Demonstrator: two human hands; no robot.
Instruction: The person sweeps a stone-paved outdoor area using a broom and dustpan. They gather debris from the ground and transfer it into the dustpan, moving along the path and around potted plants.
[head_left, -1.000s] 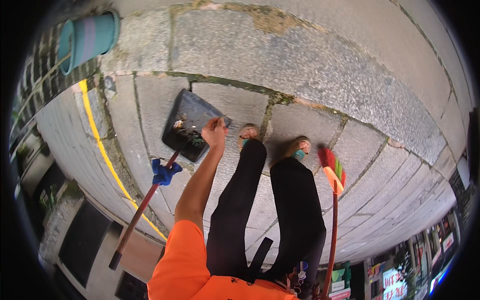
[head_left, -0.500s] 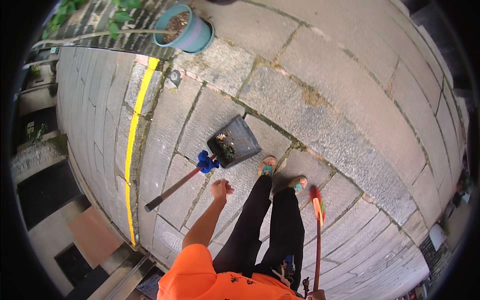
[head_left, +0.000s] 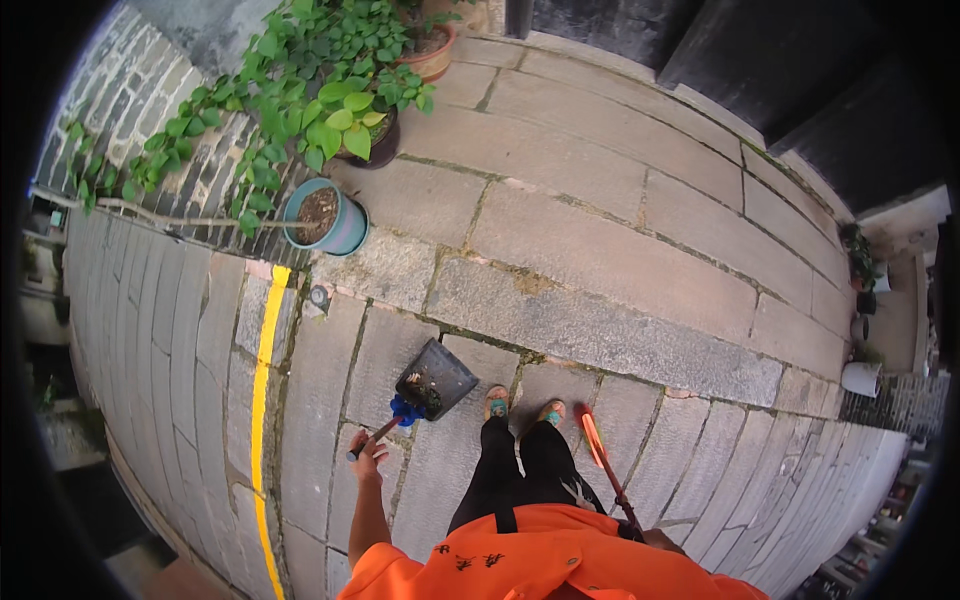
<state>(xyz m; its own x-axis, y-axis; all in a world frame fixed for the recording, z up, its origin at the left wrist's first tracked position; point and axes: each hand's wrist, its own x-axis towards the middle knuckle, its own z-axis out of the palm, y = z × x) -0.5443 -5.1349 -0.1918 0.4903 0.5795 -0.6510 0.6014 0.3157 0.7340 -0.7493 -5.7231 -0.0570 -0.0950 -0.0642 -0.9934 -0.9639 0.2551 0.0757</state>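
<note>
**Left hand on dustpan handle, broom at the right side**

We note the left hand [head_left: 366, 450] closed around the upper end of a long handle [head_left: 372, 437], held out low and to the person's left. The handle runs forward and to the right from that hand, through a blue fitting [head_left: 404, 409], to a dark dustpan [head_left: 436, 379] resting on the stone pavement [head_left: 560, 250] just ahead of the hand. Bits of debris lie inside the pan.

The right hand is not visible — it sits behind the orange garment [head_left: 540, 565] at the lower edge, so we cannot tell how it is closed. A red-handled broom [head_left: 603, 466] rises from that side, its shaft slanting forward and to the left, its red head touching the pavement just right of the person's feet [head_left: 522, 408]. The feet stand between dustpan and broom head, close to both.

Further ahead of the left hand, well apart from the pan, a teal pot [head_left: 326, 217] filled with soil stands at the foot of a stone wall, with a leafy green climber [head_left: 300, 90] spreading over it. A yellow painted line [head_left: 262, 400] runs along the pavement to the left of the left hand — near it, not touching.
</note>
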